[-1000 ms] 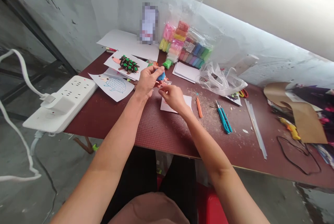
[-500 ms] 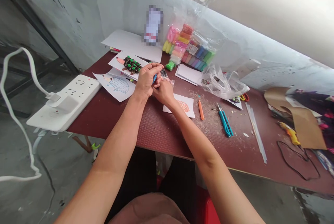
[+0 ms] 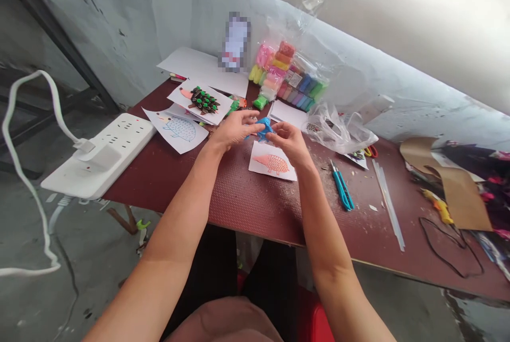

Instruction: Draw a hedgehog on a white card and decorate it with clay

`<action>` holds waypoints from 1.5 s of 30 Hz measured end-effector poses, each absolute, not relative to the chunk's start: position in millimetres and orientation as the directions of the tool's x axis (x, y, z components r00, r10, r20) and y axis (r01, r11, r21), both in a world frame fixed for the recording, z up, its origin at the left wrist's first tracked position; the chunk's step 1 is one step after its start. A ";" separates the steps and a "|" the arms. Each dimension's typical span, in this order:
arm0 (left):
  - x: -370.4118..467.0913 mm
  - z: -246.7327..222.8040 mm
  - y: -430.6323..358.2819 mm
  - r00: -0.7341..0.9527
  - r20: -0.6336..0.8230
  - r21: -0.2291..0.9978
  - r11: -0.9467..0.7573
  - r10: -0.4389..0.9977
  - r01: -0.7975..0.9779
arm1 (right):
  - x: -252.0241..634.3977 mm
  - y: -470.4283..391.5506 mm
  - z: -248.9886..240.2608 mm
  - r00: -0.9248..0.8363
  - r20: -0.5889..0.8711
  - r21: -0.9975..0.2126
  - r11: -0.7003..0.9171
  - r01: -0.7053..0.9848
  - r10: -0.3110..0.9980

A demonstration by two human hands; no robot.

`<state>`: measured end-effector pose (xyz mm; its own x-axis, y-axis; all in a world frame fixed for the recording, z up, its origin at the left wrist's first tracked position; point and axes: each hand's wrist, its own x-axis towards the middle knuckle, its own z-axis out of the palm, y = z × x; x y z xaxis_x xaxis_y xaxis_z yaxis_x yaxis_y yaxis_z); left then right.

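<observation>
A crumpled blue lump (image 3: pixel 263 127), which looks like modelling clay, is held up between my hands over the table. My left hand (image 3: pixel 237 129) grips its left side with thumb and fingers, the index finger stretched above it. On the right edge, the fingertips of my right hand (image 3: pixel 290 141) are pinched together. Just below lies a white card (image 3: pixel 255 167) with an orange hedgehog drawing. To the left are a card with a seed-covered hedgehog (image 3: pixel 204 101) dotted green and a sheet with a blue hedgehog drawing (image 3: pixel 179 132).
Bagged coloured clay (image 3: pixel 292 74) leans against the wall beside a blurred phone (image 3: pixel 235 42). On the right are a plastic bag (image 3: pixel 338 129), teal cutter (image 3: pixel 341 187), clear sticks (image 3: pixel 388 206) and a yellow glue gun (image 3: pixel 441 208). A power strip (image 3: pixel 99 156) overhangs the left edge.
My hands have moved apart and slightly right, exposing the blue lump between them. The orange hedgehog drawing and seed-covered card show more fully now. My right forearm now covers the orange tool.
</observation>
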<state>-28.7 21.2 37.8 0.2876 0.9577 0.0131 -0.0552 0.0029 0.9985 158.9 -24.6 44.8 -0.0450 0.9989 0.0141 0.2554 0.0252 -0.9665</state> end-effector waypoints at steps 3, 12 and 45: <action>-26.4 33.8 18.9 0.376 -0.013 0.995 0.048 0.926 -0.084 | 165.6 -34.6 46.6 0.004 0.037 -0.965 0.034 0.261 0.999; -21.0 29.0 18.0 0.406 -0.016 0.991 0.067 0.914 -0.113 | 165.2 -46.4 30.7 0.045 -0.014 -0.991 -0.020 0.134 0.999; -20.4 32.2 17.7 0.398 -0.079 0.990 0.119 0.914 -0.076 | 169.0 -52.0 40.7 0.081 0.096 -0.972 0.076 0.224 0.992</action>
<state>-20.4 17.7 32.2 0.3981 0.9139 -0.0792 -0.0763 0.1191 0.9900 169.0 -52.0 40.7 0.0808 0.9921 0.0961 0.2242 0.0759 -0.9716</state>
